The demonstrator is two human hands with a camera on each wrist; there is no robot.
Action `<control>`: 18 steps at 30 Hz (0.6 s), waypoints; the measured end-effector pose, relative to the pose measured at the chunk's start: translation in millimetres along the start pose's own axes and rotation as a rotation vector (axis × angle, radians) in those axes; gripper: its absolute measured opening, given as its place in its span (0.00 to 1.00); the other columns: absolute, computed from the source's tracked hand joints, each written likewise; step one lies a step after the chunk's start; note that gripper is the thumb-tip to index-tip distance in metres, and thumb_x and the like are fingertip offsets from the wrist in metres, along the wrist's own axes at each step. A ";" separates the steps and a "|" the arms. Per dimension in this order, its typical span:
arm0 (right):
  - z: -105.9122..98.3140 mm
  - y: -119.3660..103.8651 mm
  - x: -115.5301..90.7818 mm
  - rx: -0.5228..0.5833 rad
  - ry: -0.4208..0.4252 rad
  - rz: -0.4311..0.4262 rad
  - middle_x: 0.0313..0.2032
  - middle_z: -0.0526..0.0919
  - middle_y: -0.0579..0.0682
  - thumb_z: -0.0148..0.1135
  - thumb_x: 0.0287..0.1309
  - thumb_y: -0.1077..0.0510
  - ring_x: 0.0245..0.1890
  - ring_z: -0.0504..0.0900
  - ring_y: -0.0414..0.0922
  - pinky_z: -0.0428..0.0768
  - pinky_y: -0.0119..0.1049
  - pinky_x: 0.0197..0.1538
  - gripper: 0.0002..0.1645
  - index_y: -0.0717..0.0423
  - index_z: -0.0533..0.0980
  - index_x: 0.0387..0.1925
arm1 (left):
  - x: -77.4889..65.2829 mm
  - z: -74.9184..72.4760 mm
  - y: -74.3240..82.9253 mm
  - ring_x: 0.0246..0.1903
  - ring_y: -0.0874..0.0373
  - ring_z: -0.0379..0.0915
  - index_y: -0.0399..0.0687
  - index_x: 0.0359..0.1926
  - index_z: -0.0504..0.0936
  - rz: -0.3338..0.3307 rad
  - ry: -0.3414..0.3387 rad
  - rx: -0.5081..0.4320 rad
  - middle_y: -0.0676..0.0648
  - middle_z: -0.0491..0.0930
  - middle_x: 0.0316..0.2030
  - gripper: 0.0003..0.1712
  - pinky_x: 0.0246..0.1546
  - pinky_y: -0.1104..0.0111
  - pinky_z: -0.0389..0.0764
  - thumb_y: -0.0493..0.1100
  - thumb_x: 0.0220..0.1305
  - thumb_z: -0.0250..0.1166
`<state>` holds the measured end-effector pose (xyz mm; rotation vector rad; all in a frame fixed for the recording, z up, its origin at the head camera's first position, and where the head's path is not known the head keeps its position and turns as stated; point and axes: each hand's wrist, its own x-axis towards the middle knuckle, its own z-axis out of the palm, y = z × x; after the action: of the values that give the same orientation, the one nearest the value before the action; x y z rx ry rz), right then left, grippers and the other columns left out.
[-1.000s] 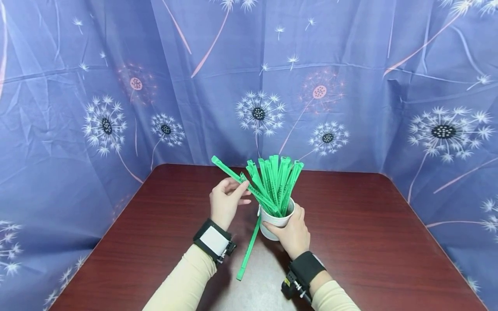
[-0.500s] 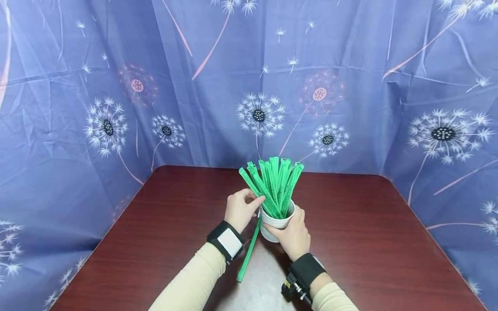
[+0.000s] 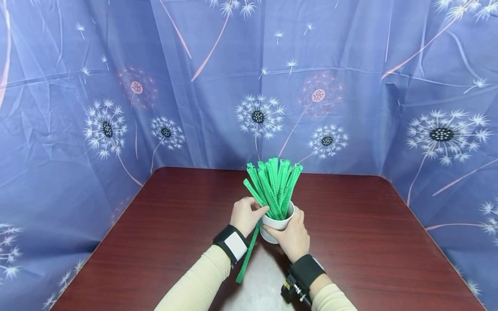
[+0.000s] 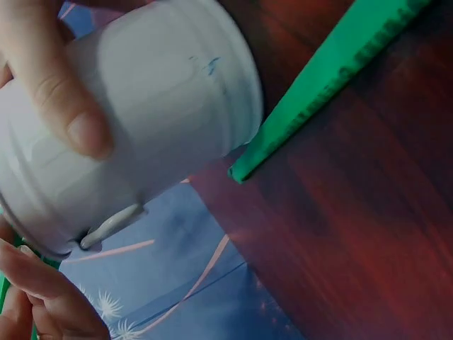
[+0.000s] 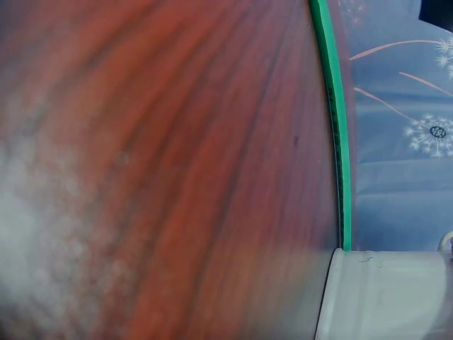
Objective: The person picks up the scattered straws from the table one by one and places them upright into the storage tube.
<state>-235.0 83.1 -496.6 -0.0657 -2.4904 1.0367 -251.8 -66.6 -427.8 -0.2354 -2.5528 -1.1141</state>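
Note:
A small white pail (image 3: 269, 236) stands on the table, holding a bunch of flat green strips (image 3: 277, 185) with dark print. My right hand (image 3: 293, 236) grips it from the right; in the left wrist view the thumb (image 4: 67, 106) lies across its wall (image 4: 163, 92). At the rim's left side my left hand (image 3: 246, 217) pinches one leaning green strip (image 3: 253, 191), whose lower end is inside the pail or behind the fingers; I cannot tell which. Another green strip (image 3: 247, 257) lies loose on the table, its far end close to the pail's base.
The dark red wooden table (image 3: 350, 242) reaches back to a blue curtain (image 3: 218, 108) with a dandelion pattern. A wire handle end (image 4: 113, 225) sticks out from the pail's side. Both wrists wear black straps, the left one (image 3: 231, 245) passing over the loose strip.
My left hand has moved right and down to the rim. The strip it pinches has swung more upright and sunk lower beside the bunch. My right hand and the pail have stayed put.

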 end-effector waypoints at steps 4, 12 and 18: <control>0.0 0.2 -0.3 -0.003 -0.005 0.008 0.54 0.71 0.55 0.80 0.37 0.35 0.38 0.84 0.60 0.81 0.57 0.33 0.60 0.56 0.59 0.66 | -1.2 3.9 -2.5 0.24 0.58 0.75 0.46 0.21 0.82 -0.007 -0.017 0.009 0.50 0.80 0.22 0.15 0.26 0.72 0.72 0.49 0.56 0.73; 1.9 0.5 -0.3 -0.001 0.022 -0.008 0.53 0.71 0.54 0.81 0.34 0.35 0.37 0.84 0.60 0.80 0.57 0.32 0.62 0.55 0.60 0.66 | -6.0 2.0 -8.6 0.29 0.59 0.77 0.47 0.33 0.81 -0.067 -0.063 -0.089 0.50 0.82 0.26 0.14 0.30 0.70 0.76 0.51 0.57 0.73; 2.0 1.7 -0.5 -0.005 0.026 -0.032 0.52 0.71 0.55 0.80 0.36 0.35 0.35 0.84 0.60 0.79 0.55 0.29 0.60 0.55 0.60 0.65 | -18.0 -4.3 -24.9 0.22 0.65 0.72 0.47 0.33 0.78 -0.108 -0.165 -0.098 0.51 0.82 0.25 0.18 0.25 0.72 0.73 0.53 0.55 0.74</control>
<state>-235.6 82.9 -499.2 -0.0403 -2.4627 1.0103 -241.2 -86.9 -448.7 -0.2242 -2.6850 -1.3127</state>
